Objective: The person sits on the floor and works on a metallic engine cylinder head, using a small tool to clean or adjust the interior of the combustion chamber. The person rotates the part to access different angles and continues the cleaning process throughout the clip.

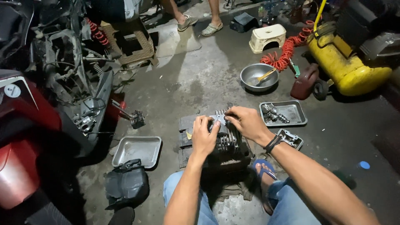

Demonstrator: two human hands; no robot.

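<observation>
A finned metal engine cylinder block (227,141) rests on a dark wooden block (187,125) on the concrete floor between my knees. My left hand (204,135) grips its left side, fingers curled over the top. From the right, my right hand (246,121) comes over the block's upper edge and pinches a small part there that I cannot make out. A dark band sits on my right wrist.
An empty steel tray (137,150) lies left, and a tray with metal parts (283,113) lies right. A steel bowl with a brush (259,76), a red coiled hose (287,50), a yellow compressor tank (346,62) and a white stool (267,37) stand behind. A stripped red motorbike (46,108) fills the left. Another person's feet (200,23) are at the back.
</observation>
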